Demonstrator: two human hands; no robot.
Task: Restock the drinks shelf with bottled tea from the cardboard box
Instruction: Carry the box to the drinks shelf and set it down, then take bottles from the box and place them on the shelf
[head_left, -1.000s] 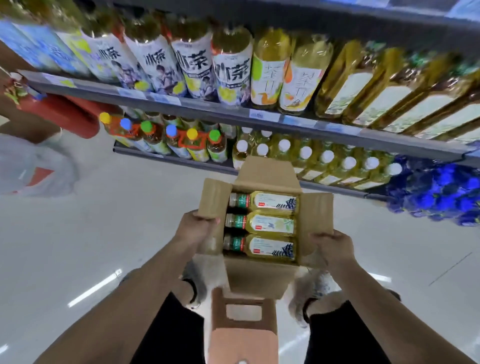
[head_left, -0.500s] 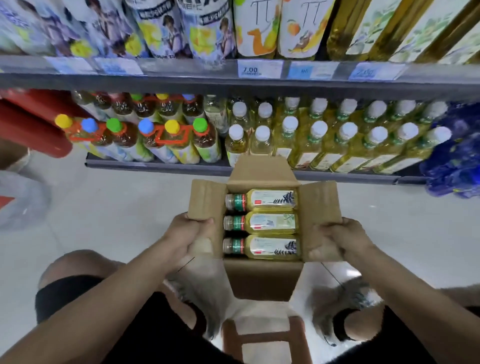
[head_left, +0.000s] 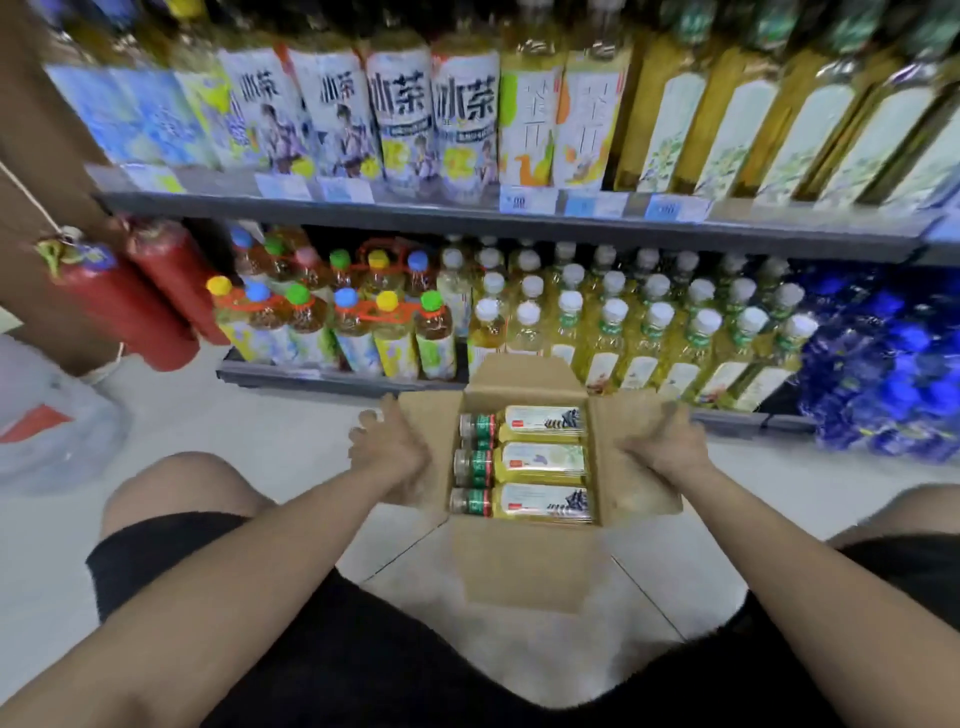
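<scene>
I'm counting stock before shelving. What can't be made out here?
Head view:
- Box: three bottles show; any layer beneath is hidden by them.
- Price tags: blurred, unreadable.
- Top-shelf bottles: tops blurred and cut off by the top edge.
- Blue packs: blurred, cut off at the right edge.

The brown cardboard box (head_left: 524, 561) is open, its four flaps spread, just in front of the lower shelf (head_left: 332, 382). Inside, three yellow tea bottles (head_left: 540, 462) lie on their sides, touching in a row, green-banded caps pointing left, pale labels up.
</scene>
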